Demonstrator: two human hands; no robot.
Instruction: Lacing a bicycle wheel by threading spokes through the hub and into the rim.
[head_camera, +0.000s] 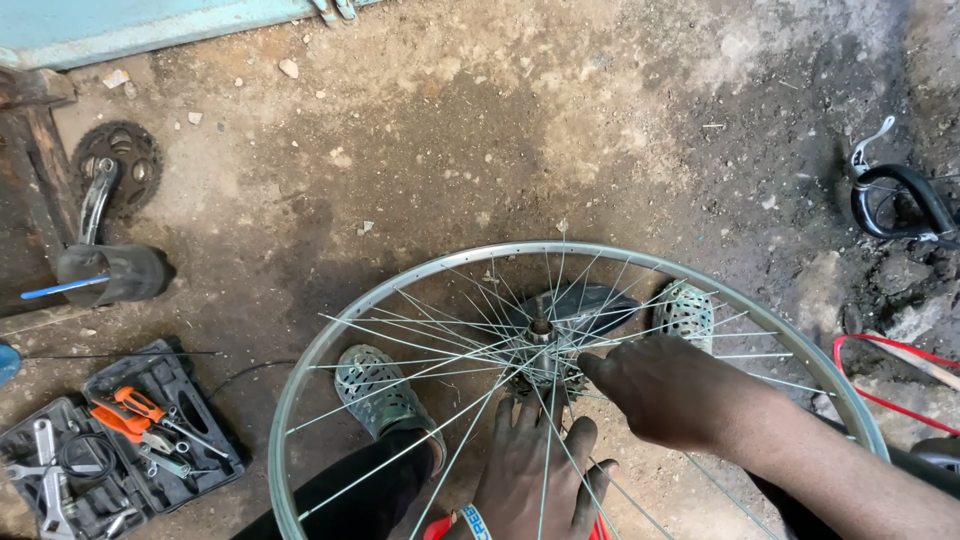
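Note:
A bare bicycle wheel rim (330, 340) with thin metal spokes lies nearly flat in front of me, its hub (541, 330) and toothed sprocket in the middle. My left hand (535, 465) rests beneath the spokes just below the hub, fingers spread, a light blue wristband on the wrist. My right hand (655, 390) reaches in from the right above the spokes, fingertips pinched at the spokes beside the sprocket. My two feet in perforated grey shoes (375, 385) show through the wheel.
An open black tool case (110, 440) with orange pliers and wrenches lies at lower left. A crank with chainring (112, 170) lies at upper left. A black brake lever part (900, 200) lies at right, red tubing (880, 370) below it. The floor is dirty concrete.

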